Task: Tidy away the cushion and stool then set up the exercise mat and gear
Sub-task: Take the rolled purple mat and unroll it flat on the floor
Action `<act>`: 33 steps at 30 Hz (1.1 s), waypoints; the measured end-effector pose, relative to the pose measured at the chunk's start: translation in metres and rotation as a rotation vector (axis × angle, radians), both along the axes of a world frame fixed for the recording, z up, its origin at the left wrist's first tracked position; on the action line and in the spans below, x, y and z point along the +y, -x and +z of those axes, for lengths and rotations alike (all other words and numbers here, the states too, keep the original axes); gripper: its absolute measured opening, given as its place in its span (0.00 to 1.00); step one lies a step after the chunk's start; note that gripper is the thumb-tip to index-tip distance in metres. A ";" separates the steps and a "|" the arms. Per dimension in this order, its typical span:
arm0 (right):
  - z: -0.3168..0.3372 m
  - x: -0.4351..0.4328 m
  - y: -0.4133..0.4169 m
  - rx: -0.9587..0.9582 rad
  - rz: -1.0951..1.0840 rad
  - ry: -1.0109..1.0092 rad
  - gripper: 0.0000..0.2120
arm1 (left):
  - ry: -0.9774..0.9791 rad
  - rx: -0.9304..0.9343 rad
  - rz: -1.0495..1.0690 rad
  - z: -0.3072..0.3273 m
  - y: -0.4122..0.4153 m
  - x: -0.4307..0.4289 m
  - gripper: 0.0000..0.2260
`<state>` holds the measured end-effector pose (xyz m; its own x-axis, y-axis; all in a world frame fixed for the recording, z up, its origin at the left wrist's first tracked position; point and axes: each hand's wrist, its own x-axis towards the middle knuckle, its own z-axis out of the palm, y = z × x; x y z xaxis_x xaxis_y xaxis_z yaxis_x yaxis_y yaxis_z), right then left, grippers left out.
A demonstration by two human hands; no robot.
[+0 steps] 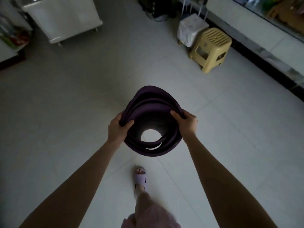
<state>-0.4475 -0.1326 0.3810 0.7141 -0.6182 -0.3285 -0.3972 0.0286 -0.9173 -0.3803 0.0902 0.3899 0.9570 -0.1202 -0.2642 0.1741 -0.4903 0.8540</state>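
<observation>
Out on the pale tiled floor (65, 112), a person is standing and holding a rolled mat (148, 102) in front of their body with both hands. The left hand (117, 129) is curling round the left side of the roll's top edge, with the thumb tucked inside and the fingers wrapping the outside. The right hand (185, 122) is gripping the right side the same way, its thumb lying over the rim.

The mat is looking dark purple. It is wound loosely into a fat tube, and its layers are showing like rings. Its top rim is sagging out of round. The tube is pointing up and down, its long way running from the hands toward the floor, with the open end facing up. A bright round patch of floor is showing through the hole.

Lower down, one foot in a pale purple slipper (140, 177) is resting on the tiles. Well apart from the mat, near the right wall, a yellow plastic stool (212, 46) is standing upright. A white soft bundle (189, 30) is sitting just behind it. A white cabinet (64, 18) is standing far off to the left.
</observation>
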 end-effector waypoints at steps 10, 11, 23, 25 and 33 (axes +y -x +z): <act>-0.054 -0.012 -0.024 0.090 -0.377 -0.038 0.07 | -0.034 0.074 -0.322 -0.057 -0.101 -0.054 0.21; -0.062 -0.014 -0.026 0.099 -0.424 -0.034 0.07 | -0.031 0.073 -0.365 -0.065 -0.110 -0.063 0.20; -0.172 -0.014 -0.040 0.077 -0.807 0.055 0.08 | 0.007 -0.004 -0.757 -0.179 -0.174 -0.132 0.19; -0.187 -0.012 -0.041 0.057 -0.845 0.056 0.07 | 0.028 -0.005 -0.784 -0.195 -0.177 -0.137 0.18; -0.218 -0.004 -0.037 0.025 -0.908 0.069 0.06 | 0.106 0.033 -0.840 -0.231 -0.182 -0.140 0.17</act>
